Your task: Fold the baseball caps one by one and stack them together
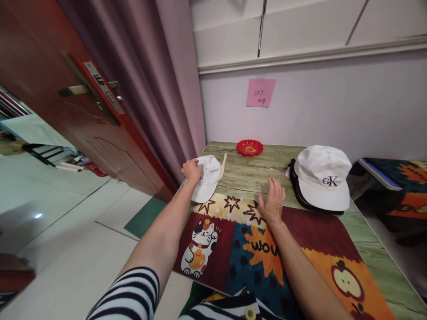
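Observation:
My left hand (pixel 192 170) is at the table's left side, its fingers bent around the edge of a small white cap (pixel 210 172). This cap lies with its brim toward me, and a pale strap sticks out on its right. My right hand (pixel 273 202) rests over the upper edge of a colourful mat (pixel 233 229), fingers stretched out and holding nothing. To the right of it, a white cap with black "CK" letters (pixel 323 166) sits on top of a black cap (pixel 299 195), of which only the rim shows.
A red scalloped dish (pixel 249 147) stands at the back of the wood-patterned table (pixel 376 235). Behind it, a pink note (pixel 260 93) sticks to the wall. A purple curtain (pixel 176 80) and a brown door (pixel 110 146) border the left side. Another table (pixel 410 166) is at right.

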Demonstrator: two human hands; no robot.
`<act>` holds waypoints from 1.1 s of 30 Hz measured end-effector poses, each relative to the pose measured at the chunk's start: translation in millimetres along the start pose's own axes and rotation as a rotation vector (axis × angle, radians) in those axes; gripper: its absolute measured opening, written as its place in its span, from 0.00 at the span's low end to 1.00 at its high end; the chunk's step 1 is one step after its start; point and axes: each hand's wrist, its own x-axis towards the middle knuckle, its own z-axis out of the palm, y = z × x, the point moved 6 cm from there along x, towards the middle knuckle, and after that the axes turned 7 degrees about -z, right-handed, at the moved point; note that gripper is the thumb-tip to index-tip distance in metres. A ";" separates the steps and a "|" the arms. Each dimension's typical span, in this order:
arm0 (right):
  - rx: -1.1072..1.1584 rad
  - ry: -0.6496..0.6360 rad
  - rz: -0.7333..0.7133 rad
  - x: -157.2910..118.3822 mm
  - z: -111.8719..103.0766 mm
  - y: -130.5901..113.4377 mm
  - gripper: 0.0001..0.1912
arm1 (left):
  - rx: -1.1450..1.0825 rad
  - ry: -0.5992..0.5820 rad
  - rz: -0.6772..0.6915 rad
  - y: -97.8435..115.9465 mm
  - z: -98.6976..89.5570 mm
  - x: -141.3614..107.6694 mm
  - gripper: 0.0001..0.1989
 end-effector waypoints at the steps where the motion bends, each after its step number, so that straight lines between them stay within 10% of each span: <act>1: 0.027 -0.008 -0.006 -2.0 4.1 0.3 0.36 | 0.006 -0.005 0.015 0.1 0.7 0.4 0.07; 7: 0.052 -0.006 0.021 -7.4 4.7 12.9 0.32 | 0.003 0.009 0.140 20.7 -24.8 -1.8 0.05; 14: 0.563 0.002 0.152 -1.0 -3.5 -5.9 0.29 | -0.365 0.114 0.451 72.5 -109.9 -46.8 0.02; 19: 1.300 -0.291 0.712 20.8 -6.9 -40.8 0.35 | -0.656 0.054 0.614 103.5 -168.7 -107.2 0.02; 22: 1.595 -0.528 0.786 43.1 -31.5 -71.5 0.41 | -0.770 -0.131 0.620 108.5 -181.3 -145.0 0.02; 27: 1.676 -0.447 0.819 68.1 -82.2 -78.9 0.11 | -1.072 -0.691 0.496 94.2 -151.2 -196.2 0.09; 31: 1.687 -0.489 0.791 67.1 -106.8 -87.0 0.13 | -1.221 -0.900 -0.055 56.6 -83.2 -206.2 0.25; 33: 1.652 -0.511 0.712 67.2 -114.2 -91.2 0.15 | -1.096 -1.236 -0.301 45.2 -41.1 -224.5 0.37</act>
